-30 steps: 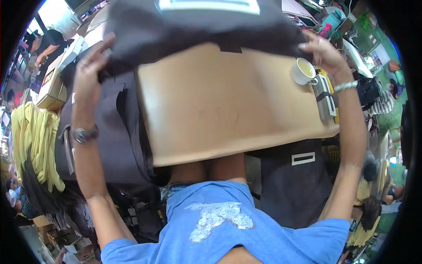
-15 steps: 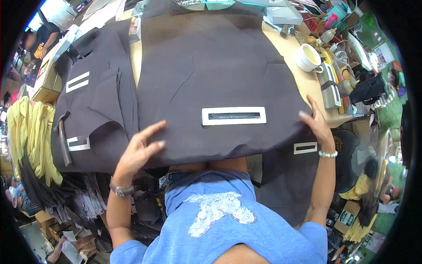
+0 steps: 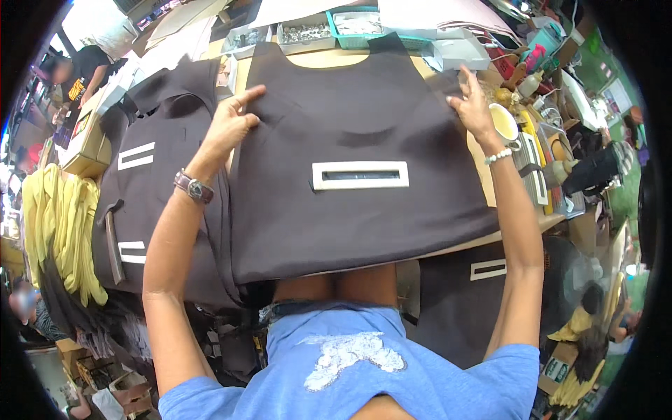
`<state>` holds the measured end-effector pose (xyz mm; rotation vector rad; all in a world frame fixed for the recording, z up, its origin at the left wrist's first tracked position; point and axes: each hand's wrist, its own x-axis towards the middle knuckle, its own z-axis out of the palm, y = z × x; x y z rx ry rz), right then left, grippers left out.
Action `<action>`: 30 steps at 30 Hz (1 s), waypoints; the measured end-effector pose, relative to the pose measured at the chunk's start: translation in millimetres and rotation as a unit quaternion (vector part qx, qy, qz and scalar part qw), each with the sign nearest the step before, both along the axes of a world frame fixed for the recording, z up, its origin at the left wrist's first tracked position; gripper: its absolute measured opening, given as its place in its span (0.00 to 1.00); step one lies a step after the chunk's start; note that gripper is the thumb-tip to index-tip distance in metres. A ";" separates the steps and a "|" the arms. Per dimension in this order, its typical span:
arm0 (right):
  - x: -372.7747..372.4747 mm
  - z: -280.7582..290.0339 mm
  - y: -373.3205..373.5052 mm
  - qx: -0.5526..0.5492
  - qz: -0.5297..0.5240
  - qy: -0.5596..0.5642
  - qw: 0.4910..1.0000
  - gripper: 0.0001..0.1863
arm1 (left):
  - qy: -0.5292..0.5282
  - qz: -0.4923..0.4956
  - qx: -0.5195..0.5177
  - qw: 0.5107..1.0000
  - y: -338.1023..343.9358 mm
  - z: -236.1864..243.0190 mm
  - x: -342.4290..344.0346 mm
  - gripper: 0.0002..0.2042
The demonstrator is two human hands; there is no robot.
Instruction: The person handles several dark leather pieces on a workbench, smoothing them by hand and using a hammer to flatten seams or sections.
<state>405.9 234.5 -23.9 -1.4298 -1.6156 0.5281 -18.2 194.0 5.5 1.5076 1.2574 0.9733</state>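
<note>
A dark vest-like fabric panel [image 3: 364,231] lies in front of me with its curved neckline at the far end. A white rectangular frame [image 3: 360,187] surrounds a narrow slit across its middle. My left hand [image 3: 229,129] is at the panel's upper left edge, thumb and index finger apart. On the opposite side, my right hand [image 3: 476,115] rests by the upper right edge, its fingers stretched out and the thumb apart. Neither hand shows a closed grip on the cloth.
Left of the panel are more dark panels [image 3: 175,140] with a hammer [image 3: 112,241] on them, beside hanging yellow cloth [image 3: 63,224]. Trays of small parts [image 3: 304,32] line the far side. A white mug [image 3: 502,122] stands at right; another dark panel [image 3: 455,301] hangs below.
Both hands have moved away from me, to the panel's upper sides. The panel's far end has come nearer, so its neckline and the trays beyond now show.
</note>
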 end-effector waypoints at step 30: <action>-64.6 0.6 178.5 0.103 -0.174 -0.220 0.954 0.37 | 0.392 0.133 0.237 0.879 172.4 -51.1 -40.5 0.26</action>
